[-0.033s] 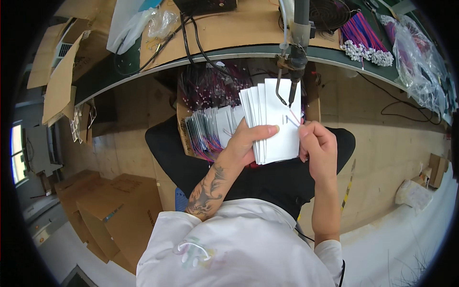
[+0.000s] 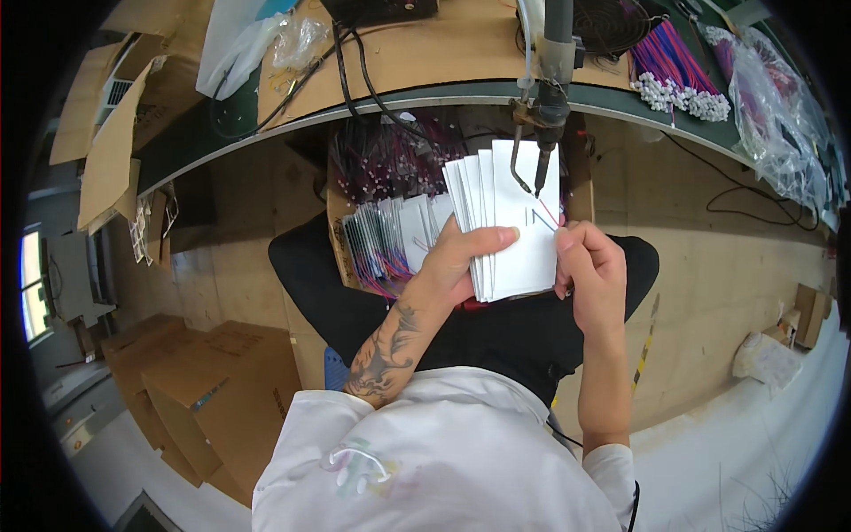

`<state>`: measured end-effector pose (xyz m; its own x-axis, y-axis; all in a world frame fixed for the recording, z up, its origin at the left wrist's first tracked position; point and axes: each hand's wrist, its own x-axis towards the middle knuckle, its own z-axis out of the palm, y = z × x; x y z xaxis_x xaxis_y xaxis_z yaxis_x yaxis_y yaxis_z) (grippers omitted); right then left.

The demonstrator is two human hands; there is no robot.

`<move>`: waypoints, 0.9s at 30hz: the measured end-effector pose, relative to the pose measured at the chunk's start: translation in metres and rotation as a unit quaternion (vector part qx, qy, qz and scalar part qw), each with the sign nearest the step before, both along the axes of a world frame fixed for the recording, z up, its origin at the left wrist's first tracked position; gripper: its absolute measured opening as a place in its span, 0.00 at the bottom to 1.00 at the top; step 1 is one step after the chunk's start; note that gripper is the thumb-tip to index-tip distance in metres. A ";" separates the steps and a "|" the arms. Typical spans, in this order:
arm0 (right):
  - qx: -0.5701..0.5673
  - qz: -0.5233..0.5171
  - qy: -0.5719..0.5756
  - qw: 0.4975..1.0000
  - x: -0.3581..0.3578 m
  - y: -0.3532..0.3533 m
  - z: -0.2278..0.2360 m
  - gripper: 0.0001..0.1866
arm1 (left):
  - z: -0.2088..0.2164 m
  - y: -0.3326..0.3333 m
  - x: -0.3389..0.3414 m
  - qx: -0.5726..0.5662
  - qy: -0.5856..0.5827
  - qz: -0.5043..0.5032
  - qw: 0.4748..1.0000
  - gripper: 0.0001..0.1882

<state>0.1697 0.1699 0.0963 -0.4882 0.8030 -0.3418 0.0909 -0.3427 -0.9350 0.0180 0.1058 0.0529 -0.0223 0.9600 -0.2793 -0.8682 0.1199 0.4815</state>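
Observation:
A fanned stack of flat white rectangular panels (image 2: 523,266) is gripped in my left hand (image 2: 461,253), its thumb lying across the front of the stack. Between the thumb and fingers of my right hand (image 2: 589,266), closed at the stack's right edge, are thin red and blue wires (image 2: 548,215). Their far ends reach over the top panel, close to two small dark marks. Just above these ends points the tip of a mounted soldering iron (image 2: 540,182). A thin bent metal feed tube (image 2: 517,164) comes down beside it. Whether the tip touches the wires, I cannot tell.
Under the bench edge (image 2: 292,142), an open carton (image 2: 339,244) holds rows of similar panels (image 2: 381,239) and many dark wires. Bundled red and blue wires with white connectors (image 2: 678,97) lie on the bench, beside clear plastic bags (image 2: 771,106). Brown cartons (image 2: 222,399) stand at lower left.
The top of the panel stack has shifted slightly upward. The red and blue wires now show more distinctly across the top panel. Both hands keep their grips.

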 end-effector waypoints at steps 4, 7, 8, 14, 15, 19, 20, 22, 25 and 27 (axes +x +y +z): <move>0.007 0.001 0.009 1.000 0.005 0.001 0.000 0.13 | 0.009 0.007 0.004 0.038 -0.023 0.012 0.999 0.29; -0.038 -0.008 0.009 0.999 0.003 0.002 0.000 0.13 | 0.012 0.008 0.004 0.043 -0.048 0.010 0.998 0.29; -0.041 -0.008 0.008 0.999 0.003 0.003 -0.001 0.13 | 0.013 0.009 0.003 0.035 -0.023 0.007 0.999 0.31; -0.074 -0.017 0.032 0.997 0.000 0.007 0.002 0.13 | 0.010 0.011 -0.002 0.034 -0.019 0.017 0.999 0.28; -0.071 -0.023 0.035 0.997 -0.001 0.007 0.002 0.13 | 0.010 0.011 -0.002 0.034 -0.016 0.013 0.999 0.27; -0.055 -0.036 0.029 0.997 -0.001 0.007 0.007 0.13 | 0.016 0.013 -0.003 0.014 -0.018 0.018 1.000 0.26; -0.057 -0.036 0.028 0.997 -0.002 0.008 0.007 0.13 | 0.018 0.013 -0.003 0.012 -0.019 0.018 1.000 0.26; -0.057 -0.035 0.030 0.997 -0.003 0.009 0.005 0.13 | 0.021 0.014 -0.004 0.001 -0.005 0.014 1.000 0.29; -0.055 -0.039 0.038 0.997 -0.006 0.009 0.009 0.14 | 0.019 0.012 -0.007 0.013 -0.028 0.022 0.999 0.25; -0.052 -0.041 0.043 0.997 -0.004 0.006 0.010 0.14 | 0.018 0.012 -0.003 0.003 -0.026 0.030 0.999 0.25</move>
<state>0.1658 0.1763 0.1064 -0.4533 0.8033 -0.3862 -0.0194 -0.4420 -0.8968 0.0146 0.1182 0.0707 -0.0650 0.9588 -0.2766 -0.8980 0.0647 0.4353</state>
